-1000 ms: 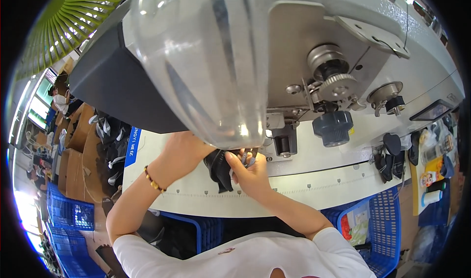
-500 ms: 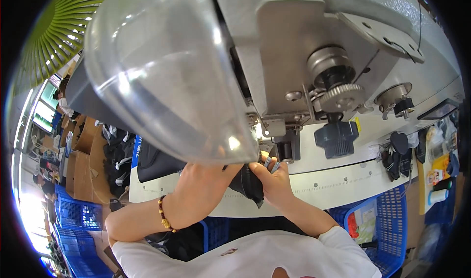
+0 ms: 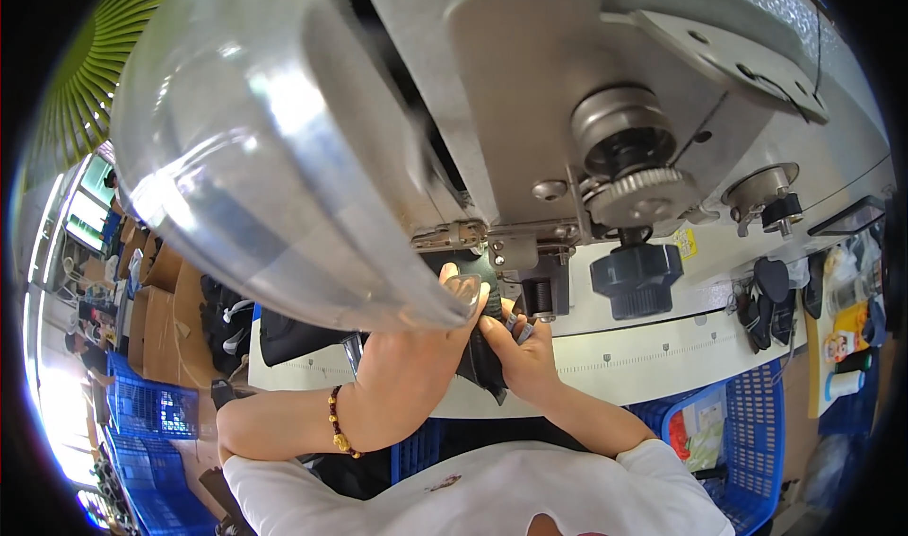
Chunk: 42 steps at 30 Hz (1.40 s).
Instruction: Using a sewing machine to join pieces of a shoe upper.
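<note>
Black piece [image 3: 484, 366] sits between both hands, its tip near the tabletop's [image 3: 624, 364] front edge; far end lost beneath the machine [image 3: 525, 82]. Right hand [image 3: 532, 360] pinches it; grey item [image 3: 518, 328] among its fingers, unclear. Left hand [image 3: 411, 370] abuts piece, fingers partly behind clear guard [image 3: 255, 176]; grip cannot be told.

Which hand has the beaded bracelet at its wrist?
The left hand: a dark and gold bracelet circles its wrist, while the right hand has a bare wrist.
</note>
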Each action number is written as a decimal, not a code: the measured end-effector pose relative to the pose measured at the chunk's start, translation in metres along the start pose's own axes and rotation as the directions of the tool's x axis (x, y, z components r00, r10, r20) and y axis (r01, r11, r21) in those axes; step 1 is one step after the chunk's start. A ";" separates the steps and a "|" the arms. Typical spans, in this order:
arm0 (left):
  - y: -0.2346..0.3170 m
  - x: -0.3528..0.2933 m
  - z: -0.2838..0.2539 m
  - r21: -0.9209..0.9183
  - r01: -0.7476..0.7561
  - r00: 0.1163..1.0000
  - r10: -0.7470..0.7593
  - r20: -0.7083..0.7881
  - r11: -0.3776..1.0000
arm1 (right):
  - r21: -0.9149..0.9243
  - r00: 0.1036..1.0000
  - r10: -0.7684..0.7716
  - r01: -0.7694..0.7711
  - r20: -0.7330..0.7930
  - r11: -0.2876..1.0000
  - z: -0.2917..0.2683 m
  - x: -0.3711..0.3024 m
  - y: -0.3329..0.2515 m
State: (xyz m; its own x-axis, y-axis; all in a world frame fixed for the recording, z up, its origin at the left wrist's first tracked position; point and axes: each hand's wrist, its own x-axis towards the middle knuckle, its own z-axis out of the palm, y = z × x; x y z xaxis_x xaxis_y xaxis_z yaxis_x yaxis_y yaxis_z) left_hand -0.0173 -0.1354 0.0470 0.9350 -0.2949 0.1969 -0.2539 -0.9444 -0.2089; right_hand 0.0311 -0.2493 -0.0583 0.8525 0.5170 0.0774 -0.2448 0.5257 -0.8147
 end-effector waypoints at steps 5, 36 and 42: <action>-0.013 0.006 -0.002 0.103 -0.025 0.992 0.012 0.125 0.994 | -0.110 0.990 -0.067 0.054 -0.123 0.992 0.013 0.010 0.000; -0.060 0.010 -0.018 -0.606 -0.206 0.905 0.384 0.180 0.768 | -0.446 0.978 0.110 -0.020 0.176 0.895 -0.032 0.031 -0.063; -0.028 0.000 -0.009 -0.371 -0.202 0.929 0.297 0.219 0.906 | -0.758 0.968 0.085 0.129 0.237 0.639 -0.037 0.038 -0.086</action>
State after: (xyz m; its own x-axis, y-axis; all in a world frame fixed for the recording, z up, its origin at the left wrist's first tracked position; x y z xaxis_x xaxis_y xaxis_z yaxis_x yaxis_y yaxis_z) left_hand -0.0121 -0.1101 0.0621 0.8478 -0.5228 -0.0886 -0.5111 -0.8502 0.1265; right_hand 0.1016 -0.3004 -0.0067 0.6949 0.7050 0.1415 0.3039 -0.1096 -0.9464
